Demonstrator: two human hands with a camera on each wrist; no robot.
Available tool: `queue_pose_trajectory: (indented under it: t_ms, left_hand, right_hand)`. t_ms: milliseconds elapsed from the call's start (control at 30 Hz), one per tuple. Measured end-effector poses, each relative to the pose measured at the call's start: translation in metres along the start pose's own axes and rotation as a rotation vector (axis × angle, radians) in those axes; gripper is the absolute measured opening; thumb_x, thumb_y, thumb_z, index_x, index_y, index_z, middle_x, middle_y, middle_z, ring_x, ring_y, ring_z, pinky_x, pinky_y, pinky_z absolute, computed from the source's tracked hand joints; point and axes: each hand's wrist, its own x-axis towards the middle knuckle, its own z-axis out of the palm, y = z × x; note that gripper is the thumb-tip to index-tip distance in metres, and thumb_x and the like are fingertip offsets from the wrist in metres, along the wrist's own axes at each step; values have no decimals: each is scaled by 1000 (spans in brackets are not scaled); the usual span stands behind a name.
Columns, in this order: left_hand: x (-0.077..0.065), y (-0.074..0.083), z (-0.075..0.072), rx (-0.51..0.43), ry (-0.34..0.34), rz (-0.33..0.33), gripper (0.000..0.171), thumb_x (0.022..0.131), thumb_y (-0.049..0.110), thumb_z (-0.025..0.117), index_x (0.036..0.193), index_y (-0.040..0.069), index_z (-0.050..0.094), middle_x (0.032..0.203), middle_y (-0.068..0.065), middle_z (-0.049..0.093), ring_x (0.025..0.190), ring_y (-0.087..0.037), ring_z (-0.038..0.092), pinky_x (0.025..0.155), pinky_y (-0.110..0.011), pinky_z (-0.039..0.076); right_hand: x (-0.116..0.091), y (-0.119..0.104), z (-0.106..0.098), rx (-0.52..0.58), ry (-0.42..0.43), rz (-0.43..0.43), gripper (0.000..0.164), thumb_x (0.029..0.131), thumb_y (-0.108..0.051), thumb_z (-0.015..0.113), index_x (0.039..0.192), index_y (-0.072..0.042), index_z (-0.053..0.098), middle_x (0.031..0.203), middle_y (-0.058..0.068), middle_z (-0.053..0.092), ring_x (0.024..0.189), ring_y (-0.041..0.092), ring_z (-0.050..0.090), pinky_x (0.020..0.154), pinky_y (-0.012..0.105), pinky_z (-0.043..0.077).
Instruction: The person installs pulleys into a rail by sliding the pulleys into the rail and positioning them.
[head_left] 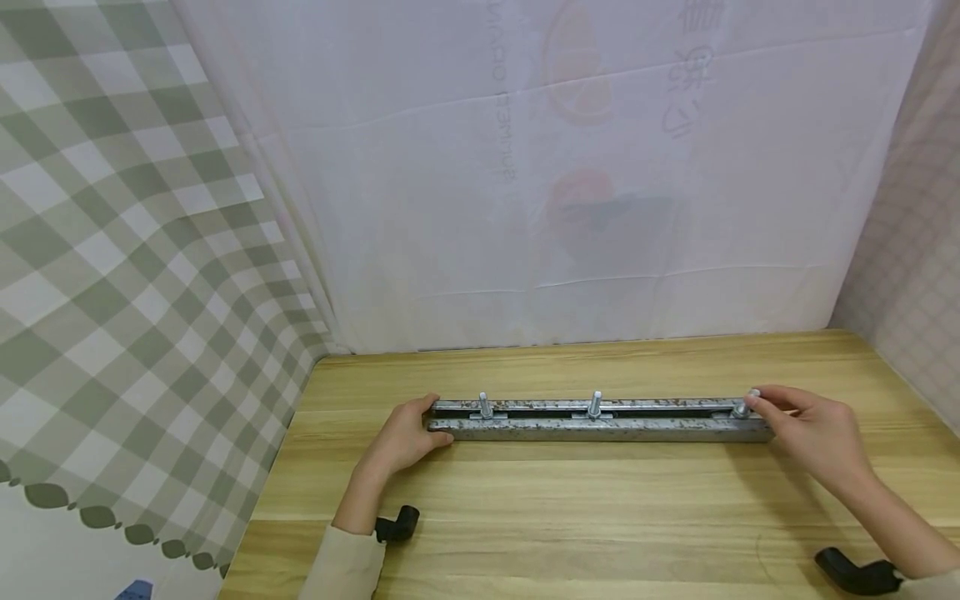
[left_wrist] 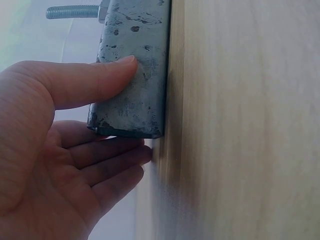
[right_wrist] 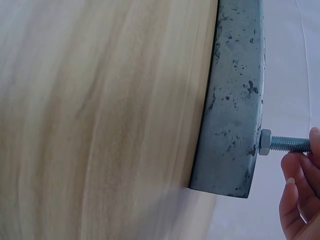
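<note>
A long grey metal channel (head_left: 540, 430) with dark specks lies across the wooden table, its slotted side up. Three threaded bolts stand in the slot: a left one (head_left: 485, 406), a middle one (head_left: 595, 405) and a right one (head_left: 741, 409). My left hand (head_left: 405, 435) grips the channel's left end, its thumb (left_wrist: 107, 82) on the front face and other fingers behind and past the end. With thumb and fingertips, my right hand (head_left: 817, 429) pinches the top of the right bolt. A hex nut (right_wrist: 265, 142) sits low on that bolt, against the channel's upper edge.
The wooden table (head_left: 570, 517) meets a white curtain (head_left: 450, 208) at the back. A green checked cloth (head_left: 127, 275) hangs at the left and a pale one (head_left: 915, 233) at the right. Black bent pieces (head_left: 399, 525) are at both wrists.
</note>
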Motion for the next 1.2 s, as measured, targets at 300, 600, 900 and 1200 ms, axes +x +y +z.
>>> queue_pose_trajectory:
  t_ms: [300, 600, 900, 1200]
  left_hand:
    - [0, 0, 0, 3, -3, 1, 77, 88, 20, 86, 153, -3, 50, 151, -23, 54, 142, -42, 48, 116, -56, 42]
    - [0, 0, 0, -3, -1, 4, 78, 88, 19, 86, 153, -4, 50, 151, -24, 54, 142, -42, 48, 116, -56, 41]
    - [0, -1, 0, -8, -1, 4, 78, 89, 19, 86, 153, -4, 49, 151, -24, 54, 142, -41, 48, 116, -56, 42]
    - [0, -1, 1, -3, 0, 2, 78, 88, 20, 86, 152, -4, 50, 151, -24, 54, 142, -41, 49, 116, -56, 42]
  right_hand:
    - [0, -5, 4, -14, -16, 27, 22, 91, -12, 82, 104, 6, 80, 84, -35, 64, 69, -19, 52, 55, 9, 44]
    - [0, -9, 8, -4, -6, -22, 20, 90, -10, 83, 101, 7, 79, 80, -13, 76, 68, -20, 52, 54, 8, 45]
    - [1, -13, 12, 17, -4, -29, 18, 90, -9, 83, 100, 6, 80, 83, -43, 61, 68, -20, 53, 54, 8, 45]
    - [0, -16, 16, 3, -11, -48, 19, 90, -8, 83, 101, 7, 79, 87, 24, 76, 70, -21, 51, 54, 8, 44]
